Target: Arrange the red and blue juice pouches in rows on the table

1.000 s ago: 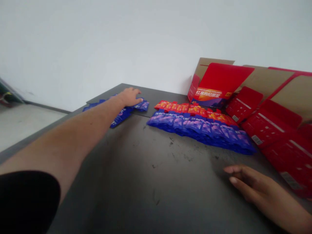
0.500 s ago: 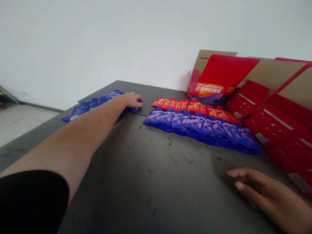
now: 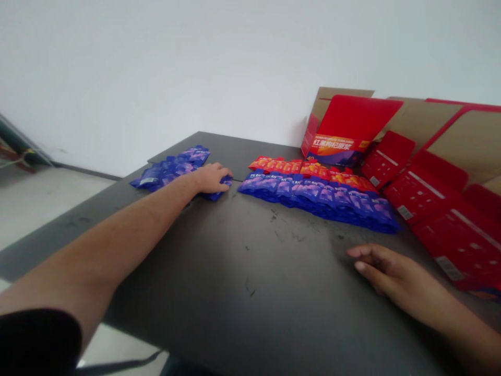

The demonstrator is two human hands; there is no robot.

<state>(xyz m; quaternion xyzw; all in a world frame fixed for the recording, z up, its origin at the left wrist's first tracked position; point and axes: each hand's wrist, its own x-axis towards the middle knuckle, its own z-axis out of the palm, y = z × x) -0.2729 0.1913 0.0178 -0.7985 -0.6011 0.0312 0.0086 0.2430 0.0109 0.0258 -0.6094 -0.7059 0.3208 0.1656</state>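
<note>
Blue sachets [image 3: 168,171] now sit bunched nearer the outstretched left hand [image 3: 211,178], its grip on them unclear; the open right hand [image 3: 391,269] rests empty on the worktop [image 3: 219,292].

The room is bright, and the soft light makes the white wall [image 3: 164,68] look pale. A faint shadow lies on the dark table [image 3: 203,292] by the right hand [image 3: 395,269]. The picture bends near its edges, and print on the blue packets [image 3: 317,201] looks blurry.

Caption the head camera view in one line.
Left hand on blue sachets, right hand near red cartons, dark table.
</note>
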